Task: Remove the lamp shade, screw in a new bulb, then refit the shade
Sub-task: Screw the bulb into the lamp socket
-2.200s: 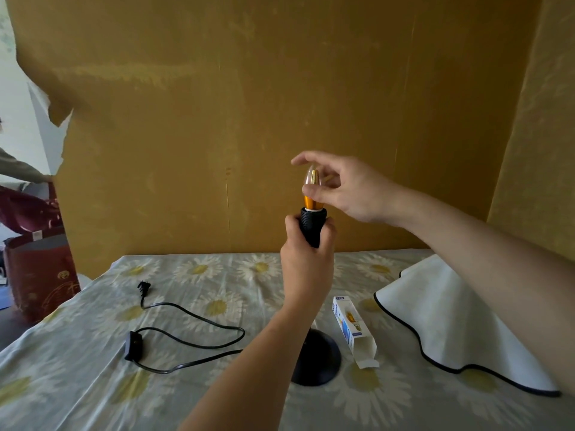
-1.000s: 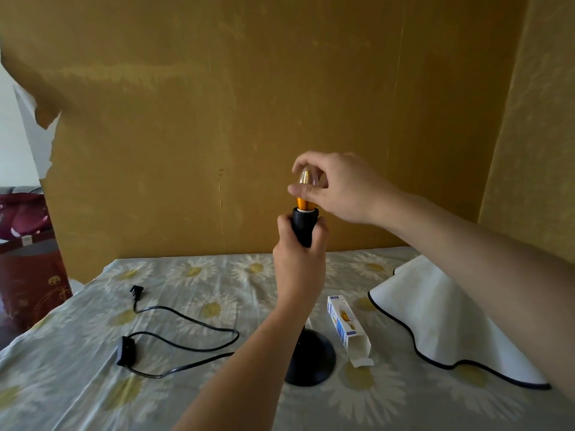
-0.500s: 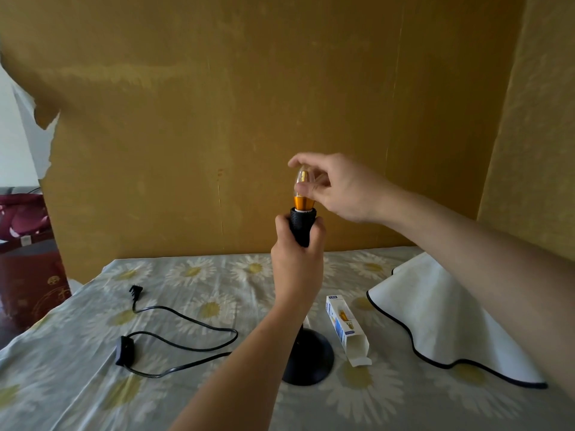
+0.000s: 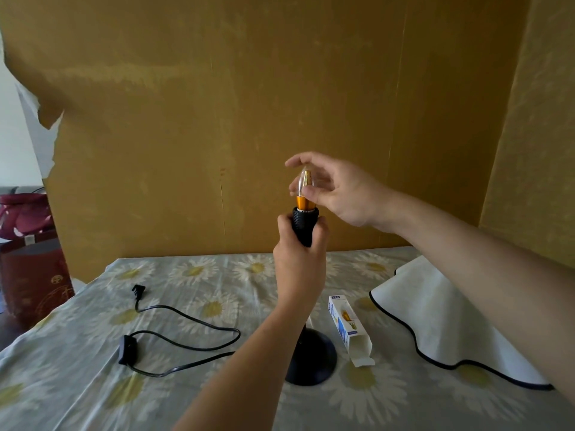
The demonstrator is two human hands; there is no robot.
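Note:
A clear candle-shaped bulb with a gold collar sits upright in the black ribbed socket of the lamp. My left hand is wrapped around the lamp stem just under the socket. My right hand pinches the bulb's glass with thumb and fingertips, the index finger raised above it. The lamp's round black base rests on the table, partly hidden by my left forearm. The white shade with a black scalloped edge lies on the table at the right.
A daisy-print cloth covers the table. The lamp's black cord with switch and plug loops across the left side. An open white bulb box lies beside the base. A yellow-brown wall stands behind. A dark red bag sits off the table's left.
My right hand's fingers have shifted around the bulb, turning it and regripping. The bulb stays upright in the socket. My left hand keeps its hold on the stem.

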